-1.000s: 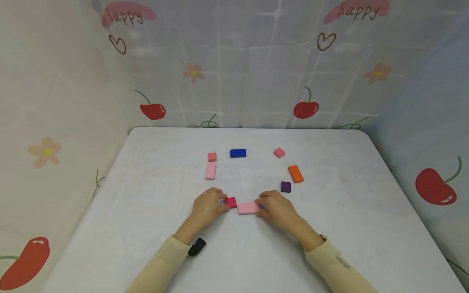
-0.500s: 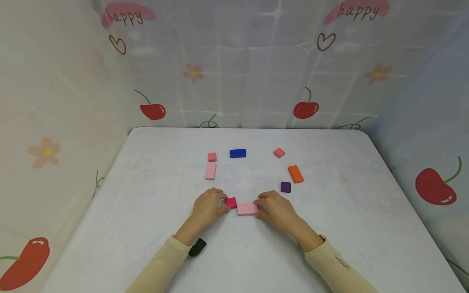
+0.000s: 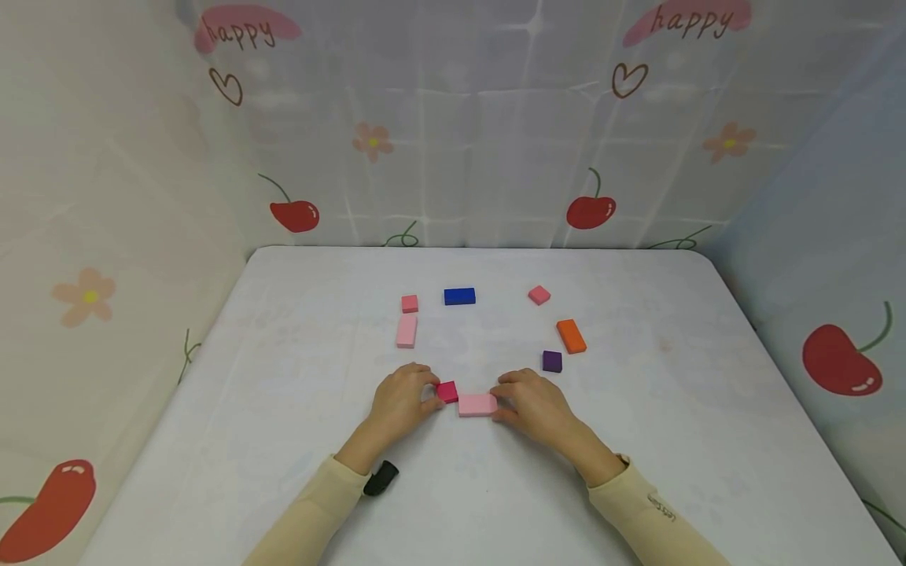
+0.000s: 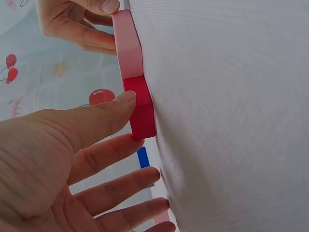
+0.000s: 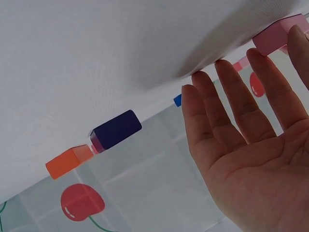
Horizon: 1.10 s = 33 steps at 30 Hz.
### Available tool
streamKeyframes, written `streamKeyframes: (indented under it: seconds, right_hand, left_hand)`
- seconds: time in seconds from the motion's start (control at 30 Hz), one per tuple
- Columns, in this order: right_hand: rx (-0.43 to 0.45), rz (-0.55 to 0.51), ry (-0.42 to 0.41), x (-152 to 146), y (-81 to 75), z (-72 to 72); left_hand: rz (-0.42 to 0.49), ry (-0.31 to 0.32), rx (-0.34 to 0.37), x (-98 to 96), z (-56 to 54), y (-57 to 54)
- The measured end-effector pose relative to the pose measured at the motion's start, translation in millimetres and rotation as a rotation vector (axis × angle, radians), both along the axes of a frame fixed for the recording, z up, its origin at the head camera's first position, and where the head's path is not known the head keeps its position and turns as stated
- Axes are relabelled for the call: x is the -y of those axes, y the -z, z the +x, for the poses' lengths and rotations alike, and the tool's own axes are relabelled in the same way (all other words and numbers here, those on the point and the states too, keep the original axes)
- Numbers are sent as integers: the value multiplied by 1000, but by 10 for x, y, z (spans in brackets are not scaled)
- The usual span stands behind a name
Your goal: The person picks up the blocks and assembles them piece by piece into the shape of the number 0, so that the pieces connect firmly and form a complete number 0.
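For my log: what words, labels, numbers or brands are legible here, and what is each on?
"happy": backdrop, left pink patch.
"happy": backdrop, right pink patch.
Right sleeve: small dark lettering, too blurred to read.
Backdrop, left wrist view: pink patch with writing, too small to read.
Blocks: no lettering visible.

4 long: 2 pink blks [image 3: 477, 406] [image 3: 406, 331], 1 blue blk [image 3: 460, 296], 1 orange blk [image 3: 571, 336]. 4 sm.: 2 coral blks [image 3: 410, 303] [image 3: 539, 295], 1 purple blk [image 3: 552, 362], 1 red blk [image 3: 447, 391]. Tot. 8 blks, + 2 hands [image 3: 402, 399] [image 3: 535, 404].
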State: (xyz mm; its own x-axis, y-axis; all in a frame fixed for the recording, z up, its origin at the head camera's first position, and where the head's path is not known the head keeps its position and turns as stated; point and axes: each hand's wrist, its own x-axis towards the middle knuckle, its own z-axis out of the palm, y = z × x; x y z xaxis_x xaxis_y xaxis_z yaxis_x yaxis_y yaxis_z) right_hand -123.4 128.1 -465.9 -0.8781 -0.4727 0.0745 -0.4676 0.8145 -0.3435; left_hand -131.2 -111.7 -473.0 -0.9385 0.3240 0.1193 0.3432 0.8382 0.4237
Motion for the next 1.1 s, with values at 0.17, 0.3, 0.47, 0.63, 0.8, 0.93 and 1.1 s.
streamKeyframes:
  seconds: [0.17,0.3,0.47,0.63,0.8,0.93,1.1]
  right_hand:
    - [12,1,5,3,-9,1]
    - [15,6,8,5,-9,2]
    - [13,0,8,5,-25,10]
    - [20,-8,5,-6,-29,16]
    - [25,-11,29,-76,-82,-8]
    - [36,-52,142,-235,-179,-95]
    - [60,-99,294,-565,-221,-304]
  left_hand:
    - [-6,-2,-10,-3,-3,5]
    - [-1,-3,-10,-4,-4,2]
    - [3,2,-13,-2,-3,3]
    - [-2,5,-22,2,-5,20]
    - [-2,10,-18,3,-9,27]
    - [4,9,-14,2,-14,30]
    - [4,3,-11,2,-8,16]
